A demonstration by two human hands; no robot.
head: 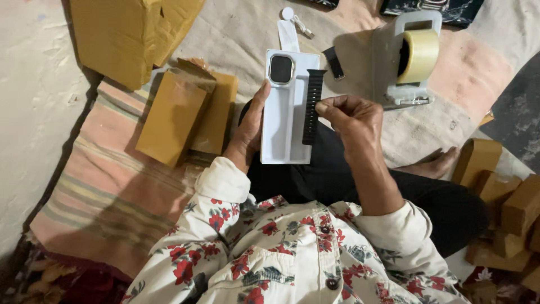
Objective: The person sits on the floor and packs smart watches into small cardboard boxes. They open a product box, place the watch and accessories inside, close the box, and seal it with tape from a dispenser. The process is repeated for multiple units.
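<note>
Black ridged rubber watch strap [313, 107] lies along the white plastic tray's [284, 129] right edge, pinched by right hand [349, 118] fingers; left hand [250, 132] grips the tray's left edge; cloth beyond lies open.

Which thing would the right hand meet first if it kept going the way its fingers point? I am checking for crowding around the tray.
Probably the black strap, which the right hand already pinches, lying in the white tray.

White tray [284, 129], black strap [313, 107], tan boxes [171, 115] (shirt [281, 253]: red floral on cream).
</note>
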